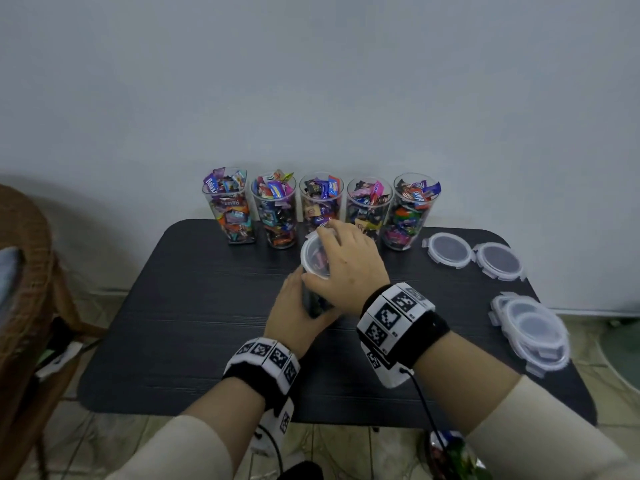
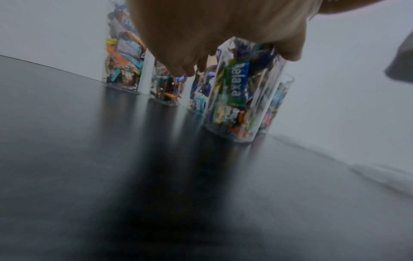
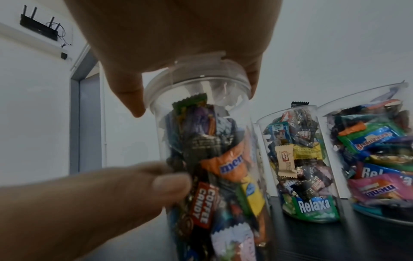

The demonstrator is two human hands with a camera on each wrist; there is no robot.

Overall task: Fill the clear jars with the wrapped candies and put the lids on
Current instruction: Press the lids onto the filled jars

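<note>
- The jar being closed stands mid-tabletop, at 6 o'clock from the row of five filled open jars
- Left hand: fingers curled round the jar's side, steadying it
- Right hand: fingers spread over the lid, gripping its rim
- The lid looks slightly tilted, though the view is partly blocked; pressing unevenly could leave one edge unseated
- A candy wrapper sits close under the rim and might get caught
- Spare lids lie at 3 o'clock
</note>
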